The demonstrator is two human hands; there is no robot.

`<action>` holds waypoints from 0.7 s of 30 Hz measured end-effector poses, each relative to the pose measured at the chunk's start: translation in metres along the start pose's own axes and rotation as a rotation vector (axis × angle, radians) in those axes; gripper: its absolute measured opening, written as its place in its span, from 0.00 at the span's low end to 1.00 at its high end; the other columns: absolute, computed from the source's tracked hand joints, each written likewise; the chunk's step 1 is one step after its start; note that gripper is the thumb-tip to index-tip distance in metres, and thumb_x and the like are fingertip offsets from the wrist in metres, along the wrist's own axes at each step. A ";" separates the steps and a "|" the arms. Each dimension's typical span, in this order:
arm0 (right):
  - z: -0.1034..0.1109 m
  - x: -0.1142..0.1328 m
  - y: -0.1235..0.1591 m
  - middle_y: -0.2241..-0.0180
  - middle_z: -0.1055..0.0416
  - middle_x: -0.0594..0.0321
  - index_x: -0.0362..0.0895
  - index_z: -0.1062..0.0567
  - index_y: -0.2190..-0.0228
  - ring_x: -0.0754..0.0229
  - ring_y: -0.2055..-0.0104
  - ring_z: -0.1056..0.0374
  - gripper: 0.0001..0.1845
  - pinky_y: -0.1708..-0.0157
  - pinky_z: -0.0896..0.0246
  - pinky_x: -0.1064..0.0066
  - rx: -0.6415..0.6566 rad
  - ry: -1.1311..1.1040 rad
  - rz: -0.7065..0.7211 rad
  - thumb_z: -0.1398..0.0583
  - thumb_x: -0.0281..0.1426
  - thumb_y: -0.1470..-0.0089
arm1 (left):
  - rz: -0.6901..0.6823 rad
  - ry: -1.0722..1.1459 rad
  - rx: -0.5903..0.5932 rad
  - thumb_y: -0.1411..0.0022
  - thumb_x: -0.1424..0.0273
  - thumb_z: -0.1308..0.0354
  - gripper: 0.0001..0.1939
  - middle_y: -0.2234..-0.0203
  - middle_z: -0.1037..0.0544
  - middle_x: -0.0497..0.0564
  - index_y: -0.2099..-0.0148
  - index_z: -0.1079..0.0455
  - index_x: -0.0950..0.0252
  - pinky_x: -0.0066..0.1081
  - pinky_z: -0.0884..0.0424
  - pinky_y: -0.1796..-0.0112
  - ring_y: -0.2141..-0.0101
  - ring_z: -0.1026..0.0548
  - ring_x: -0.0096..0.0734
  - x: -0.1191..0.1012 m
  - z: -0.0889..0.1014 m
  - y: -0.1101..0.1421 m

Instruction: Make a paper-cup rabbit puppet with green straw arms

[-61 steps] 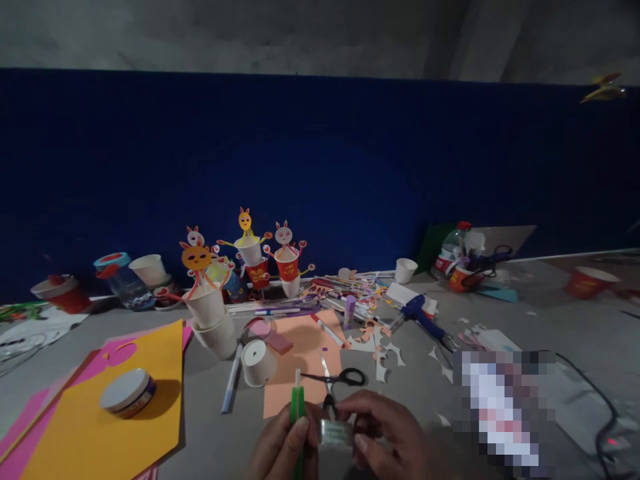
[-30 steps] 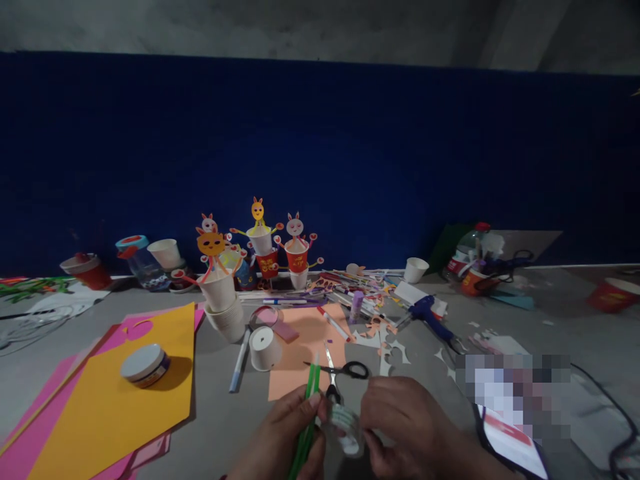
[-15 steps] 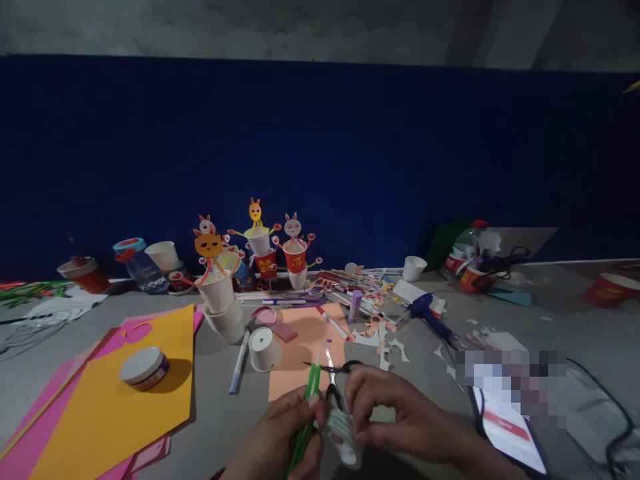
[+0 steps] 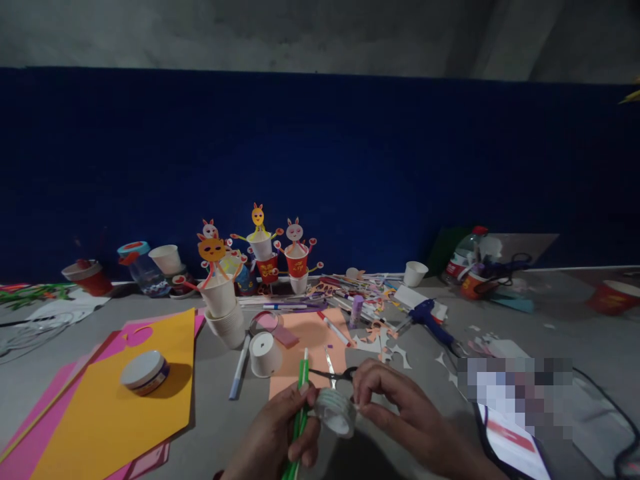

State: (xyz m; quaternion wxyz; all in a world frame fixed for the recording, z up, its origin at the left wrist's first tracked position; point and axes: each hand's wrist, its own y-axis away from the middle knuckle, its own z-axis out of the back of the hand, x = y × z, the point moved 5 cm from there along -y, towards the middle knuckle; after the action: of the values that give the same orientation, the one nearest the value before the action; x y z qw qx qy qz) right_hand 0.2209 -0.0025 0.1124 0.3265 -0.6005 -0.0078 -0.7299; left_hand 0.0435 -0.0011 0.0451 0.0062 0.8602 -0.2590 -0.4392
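My left hand [image 4: 293, 427] is closed around a few thin green and white sticks [image 4: 303, 377], which point up and away from me. Against its fingertips rests a roll of tape [image 4: 325, 407], tilted so that its hollow core shows. My right hand [image 4: 400, 413] pinches at the right edge of the roll, where the tape's loose end seems to be; the end itself is too small to make out. Just beyond the roll lie scissors [image 4: 331, 369] with dark handles, partly hidden by my hands, over a peach paper sheet [image 4: 285, 370].
Left of my hands are an upturned paper cup [image 4: 265, 355], a marker [image 4: 240, 368] and a lidded jar [image 4: 145, 372] on yellow paper [image 4: 110, 417]. Paper-cup figures [image 4: 219, 293] stand behind. To the right lie a glue gun [image 4: 430, 321], paper scraps [image 4: 383, 341] and a phone [image 4: 507, 427].
The tape roll has turned and lifted slightly, so its core now faces me. My right hand has shifted a little right, and the green sticks lean more upright. The view has tilted slightly up.
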 end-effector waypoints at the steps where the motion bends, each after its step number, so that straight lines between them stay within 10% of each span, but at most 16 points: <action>1: 0.001 0.001 -0.002 0.63 0.32 0.62 0.48 0.31 0.65 0.57 0.58 0.34 0.07 0.57 0.40 0.67 0.004 0.024 -0.023 0.44 0.35 0.34 | -0.059 -0.044 -0.042 0.34 0.59 0.43 0.14 0.92 0.41 0.36 0.68 0.32 0.63 0.21 0.35 0.83 0.90 0.51 0.17 -0.002 0.000 0.001; 12: -0.001 0.002 -0.015 0.67 0.29 0.65 0.47 0.29 0.68 0.58 0.63 0.32 0.05 0.63 0.41 0.70 0.014 0.265 -0.138 0.41 0.27 0.39 | -0.440 -0.805 0.011 0.29 0.58 0.49 0.15 0.85 0.30 0.42 0.58 0.28 0.62 0.25 0.33 0.73 0.87 0.36 0.20 -0.027 -0.034 0.025; 16: -0.007 0.000 -0.017 0.68 0.28 0.65 0.46 0.27 0.69 0.58 0.64 0.31 0.04 0.63 0.40 0.69 -0.025 0.223 -0.139 0.39 0.28 0.40 | -0.555 -0.865 -0.012 0.29 0.60 0.51 0.14 0.73 0.25 0.46 0.59 0.27 0.60 0.25 0.32 0.74 0.87 0.35 0.17 -0.032 -0.039 0.026; 21: -0.013 -0.006 -0.015 0.64 0.28 0.63 0.47 0.28 0.57 0.56 0.61 0.30 0.09 0.59 0.35 0.66 -0.158 -0.016 -0.152 0.40 0.31 0.40 | -0.587 -0.844 -0.095 0.28 0.61 0.50 0.13 0.84 0.29 0.41 0.56 0.27 0.60 0.25 0.30 0.69 0.86 0.33 0.20 -0.029 -0.034 0.027</action>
State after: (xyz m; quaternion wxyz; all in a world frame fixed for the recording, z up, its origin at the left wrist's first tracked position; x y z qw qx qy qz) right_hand 0.2023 0.0068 0.1093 0.2218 -0.6277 0.0015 -0.7462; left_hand 0.0437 -0.0186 0.0944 -0.1832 0.6435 0.0335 -0.7424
